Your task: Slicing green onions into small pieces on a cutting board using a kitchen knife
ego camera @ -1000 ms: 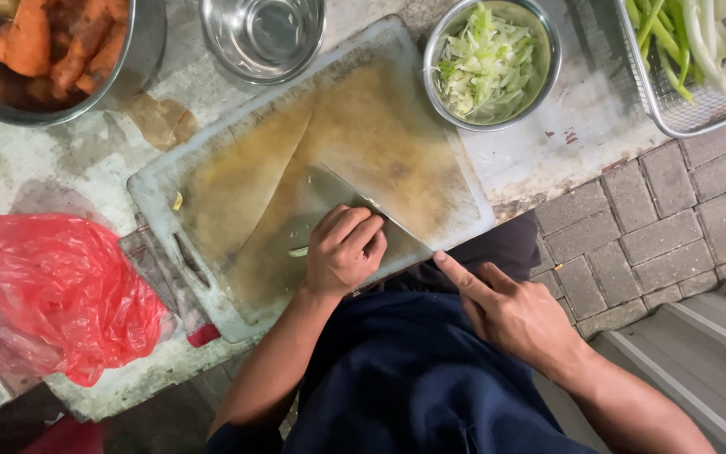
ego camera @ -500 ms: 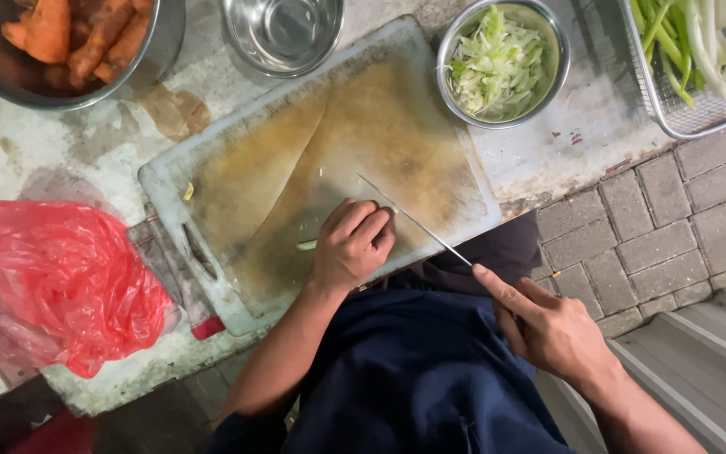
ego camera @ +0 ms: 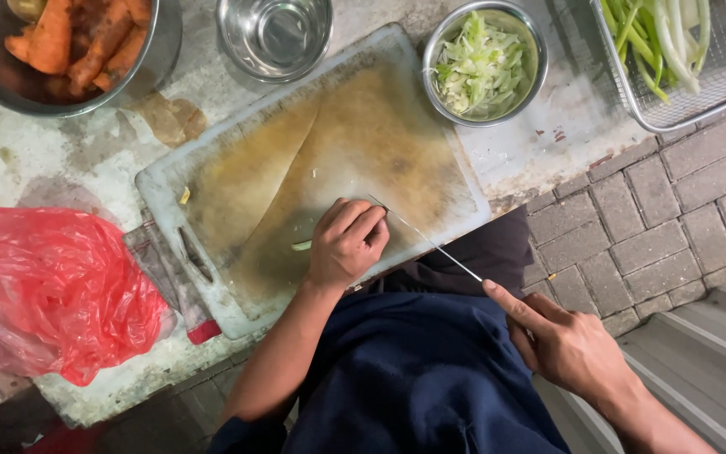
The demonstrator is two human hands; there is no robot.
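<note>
On the near edge of the cutting board [ego camera: 237, 181], my left hand [ego camera: 346, 244] curls closed over a small green piece [ego camera: 301, 245]; my right hand [ego camera: 569, 345] grips the knife [ego camera: 426, 240]. Far right, a bowl of sliced greens [ego camera: 482, 63] stands filled, while the basket [ego camera: 720, 80] holds uncut stalks.

Cutting board [ego camera: 363, 143] centre bare; bowls [ego camera: 485, 63] crowd far edge.

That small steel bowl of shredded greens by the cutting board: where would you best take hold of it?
Grip the steel bowl by its bare rim, coming from above on the near right side. The shredded greens heap inside, the cutting board sits close against its left, and the wire basket stands apart on the right.
</note>
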